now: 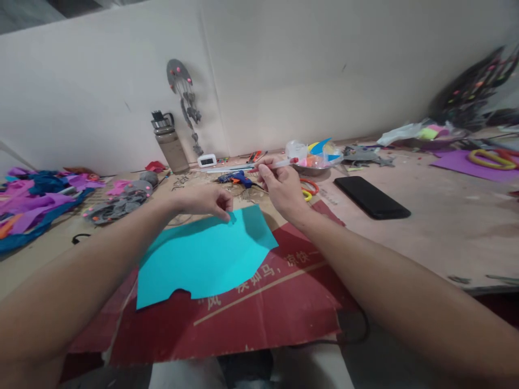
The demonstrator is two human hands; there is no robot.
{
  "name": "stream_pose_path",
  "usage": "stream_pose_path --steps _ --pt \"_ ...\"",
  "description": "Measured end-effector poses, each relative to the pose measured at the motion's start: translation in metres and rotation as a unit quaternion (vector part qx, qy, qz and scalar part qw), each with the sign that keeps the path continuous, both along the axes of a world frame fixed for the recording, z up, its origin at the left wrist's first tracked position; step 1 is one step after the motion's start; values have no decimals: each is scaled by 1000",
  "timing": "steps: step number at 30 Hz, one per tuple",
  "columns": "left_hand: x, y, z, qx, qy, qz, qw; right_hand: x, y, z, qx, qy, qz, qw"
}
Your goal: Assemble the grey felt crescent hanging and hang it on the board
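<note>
A sheet of turquoise paper (206,256) with a curved, notched lower edge lies on the red cardboard in front of me. At its upper edge is my left hand (206,201), fingers curled and thumb tip down on the paper. My right hand (281,186) is raised beyond the sheet's right corner, its fingers closed around a pen (286,162) with a whitish barrel and a red end. The pen is held nearly level, apart from the paper. Just behind the hands lies a blue glue gun (242,179) with an orange trigger.
Red printed cardboard (267,319) covers the near table edge. A black phone (371,197) lies to the right; orange and yellow scissor handles (310,187) show beside my right hand. Behind stand a water bottle (172,146) and a small white clock (206,160). Coloured scraps (36,200) are piled left.
</note>
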State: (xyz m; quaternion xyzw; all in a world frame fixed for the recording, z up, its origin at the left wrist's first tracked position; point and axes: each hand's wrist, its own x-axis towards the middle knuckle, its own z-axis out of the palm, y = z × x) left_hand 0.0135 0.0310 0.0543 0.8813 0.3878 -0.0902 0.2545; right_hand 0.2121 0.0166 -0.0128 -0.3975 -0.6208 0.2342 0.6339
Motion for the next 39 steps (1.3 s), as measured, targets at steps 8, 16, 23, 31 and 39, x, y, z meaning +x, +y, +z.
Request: stream_pose_path --steps 8,16,23,31,39 --pt "15 -68 58 469 5 -14 883 12 6 8 -16 84 -41 995" --pt "21 -120 -17 302 40 -85 949 13 13 6 -53 146 -25 988" --pt "-3 -117 -30 46 -87 -35 995 7 8 4 -72 85 -3 994" --pt "-12 -87 -57 75 -150 -6 986 2 7 -2 -86 62 -1 994" --pt "-23 -49 -40 56 -103 39 992 -1 6 -5 -94 51 2 994"
